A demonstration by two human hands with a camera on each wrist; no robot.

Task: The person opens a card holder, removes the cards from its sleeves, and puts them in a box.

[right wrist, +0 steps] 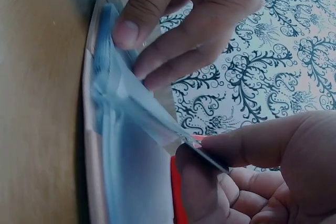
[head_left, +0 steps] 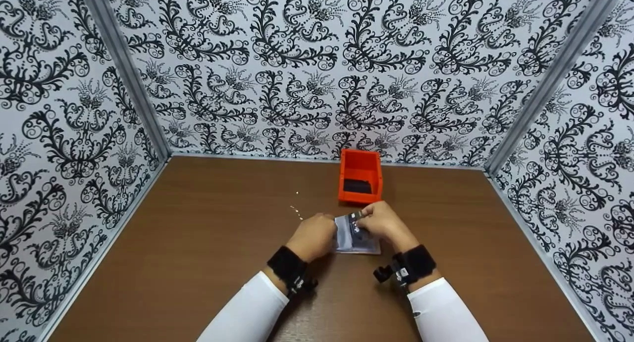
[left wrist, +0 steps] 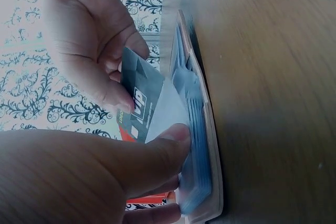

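Note:
A card holder (head_left: 366, 248) with a stack of clear plastic sleeves (left wrist: 197, 140) lies spread on the table. My left hand (head_left: 314, 235) pinches one raised sleeve between thumb and fingers. With thumb and fingertips, my right hand (head_left: 384, 225) pinches a dark printed card (left wrist: 143, 87). White lettering shows on the card. Its lower part meets the cloudy plastic of the raised sleeve; how much of it sits inside I cannot tell. In the right wrist view, the card (right wrist: 210, 158) appears edge-on, tilted away from the holder.
Behind the hands, an orange bin (head_left: 357, 198) holds dark flat items (head_left: 356, 186). Several small pale bits (head_left: 296, 211) lie on the brown table (head_left: 223, 218) left of the holder. Patterned walls (head_left: 297, 84) stand at the back and sides.

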